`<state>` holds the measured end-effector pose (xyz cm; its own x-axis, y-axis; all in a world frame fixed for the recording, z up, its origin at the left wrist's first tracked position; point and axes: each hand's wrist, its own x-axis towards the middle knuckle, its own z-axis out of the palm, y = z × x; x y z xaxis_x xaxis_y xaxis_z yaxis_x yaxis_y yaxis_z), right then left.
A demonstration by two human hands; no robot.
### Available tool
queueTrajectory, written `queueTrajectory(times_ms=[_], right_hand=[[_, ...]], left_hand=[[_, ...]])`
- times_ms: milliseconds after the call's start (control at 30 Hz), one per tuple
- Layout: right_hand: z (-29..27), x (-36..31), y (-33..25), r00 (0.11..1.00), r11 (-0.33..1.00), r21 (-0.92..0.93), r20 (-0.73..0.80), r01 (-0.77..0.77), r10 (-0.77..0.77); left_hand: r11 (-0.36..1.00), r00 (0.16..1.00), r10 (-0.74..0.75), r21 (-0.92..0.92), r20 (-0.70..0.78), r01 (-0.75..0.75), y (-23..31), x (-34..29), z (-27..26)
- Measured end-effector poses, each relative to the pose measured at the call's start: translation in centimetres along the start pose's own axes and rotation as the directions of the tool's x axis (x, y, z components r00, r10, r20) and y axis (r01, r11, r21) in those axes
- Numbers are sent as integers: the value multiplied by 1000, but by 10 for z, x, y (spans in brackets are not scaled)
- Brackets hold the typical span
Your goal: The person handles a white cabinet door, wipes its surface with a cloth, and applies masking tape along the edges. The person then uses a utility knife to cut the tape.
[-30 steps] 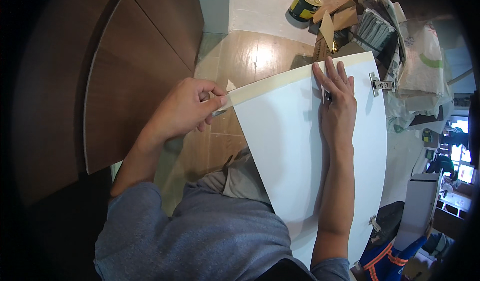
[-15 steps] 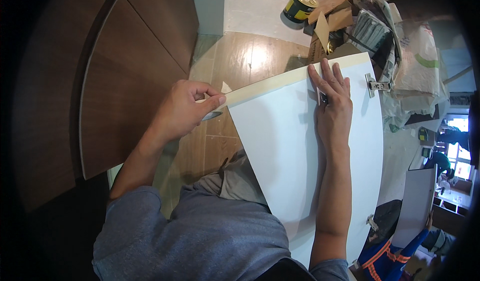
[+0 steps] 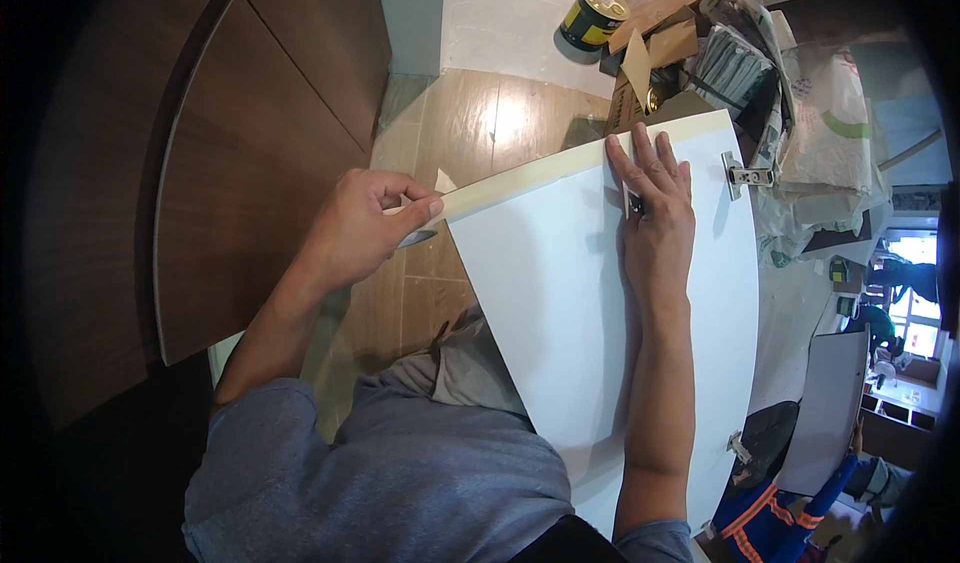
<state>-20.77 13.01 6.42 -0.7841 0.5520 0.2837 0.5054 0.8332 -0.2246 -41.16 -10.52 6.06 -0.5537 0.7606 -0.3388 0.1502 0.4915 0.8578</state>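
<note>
A white cabinet door panel (image 3: 560,293) leans in front of me, with a strip of cream masking tape (image 3: 540,175) along its far edge. At the panel's left corner my left hand (image 3: 370,223) is closed, thumb and fingers pinching the strip's end. Below those fingers shows a grey curved edge, perhaps of the tape roll; the hand covers most of it. My right hand (image 3: 660,198) lies on the panel, fingers spread and their tips on the tape. By its thumb a small dark and silvery object (image 3: 635,204) peeks out, mostly hidden under the palm.
Metal hinges (image 3: 746,176) sit on the panel's right side. Brown cabinet doors (image 3: 260,183) rise at left. A dark paint can (image 3: 592,21) stands at the back, near cardboard, bundled papers and plastic sheeting (image 3: 830,143). At lower right, a person in blue with orange stripes (image 3: 765,518) is beside another panel (image 3: 825,403).
The view has shifted slightly. Both hands keep nearly the same places on the panel and tape.
</note>
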Motion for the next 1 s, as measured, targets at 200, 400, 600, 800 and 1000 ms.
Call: queueTrajectory(times_ms=[200,400,600,800,1000], right_hand=[[12,-13,-34,993,993,-23,35,113,-112],[26,-34,-78,954,968,54,165,244,-250],[12,-5,-29,1000,1000,-13,9,4,-3],[6,5,-11,994,994,-49,-42,-98,96],[11,-16,-37,1000,998,-64,23,-17,18]], left_hand=[[998,1000,-20,-61,-1,19,-2,-3,3],[997,999,-42,-71,1,42,-9,-1,6],[997,998,62,-49,-20,-63,-15,3,8],[993,999,40,-110,14,-38,-11,6,8],[994,1000,0,-106,22,2,-9,0,4]])
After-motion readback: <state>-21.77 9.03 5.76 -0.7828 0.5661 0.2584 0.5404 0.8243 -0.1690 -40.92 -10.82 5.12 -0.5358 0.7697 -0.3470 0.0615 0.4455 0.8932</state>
